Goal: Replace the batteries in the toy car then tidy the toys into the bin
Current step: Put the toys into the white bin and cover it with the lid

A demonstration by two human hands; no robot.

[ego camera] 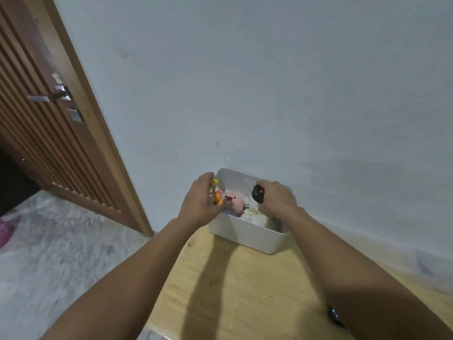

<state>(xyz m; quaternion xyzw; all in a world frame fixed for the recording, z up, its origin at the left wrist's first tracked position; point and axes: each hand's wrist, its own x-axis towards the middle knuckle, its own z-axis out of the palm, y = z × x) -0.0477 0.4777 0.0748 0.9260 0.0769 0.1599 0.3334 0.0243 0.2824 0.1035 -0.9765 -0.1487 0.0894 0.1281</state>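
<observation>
While we hover over bin (247, 235), left hand (199, 204) grips orange toy (218, 198), right hand (278, 202) grips black remote (257, 193); no readable writing.

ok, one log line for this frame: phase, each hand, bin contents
phase: tidying | left hand: holds orange toy over bin | right hand: holds black toy over bin | bin: pink plush

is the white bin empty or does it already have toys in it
Not empty. The white bin already holds a pink plush and some pale soft toys beside it.
</observation>
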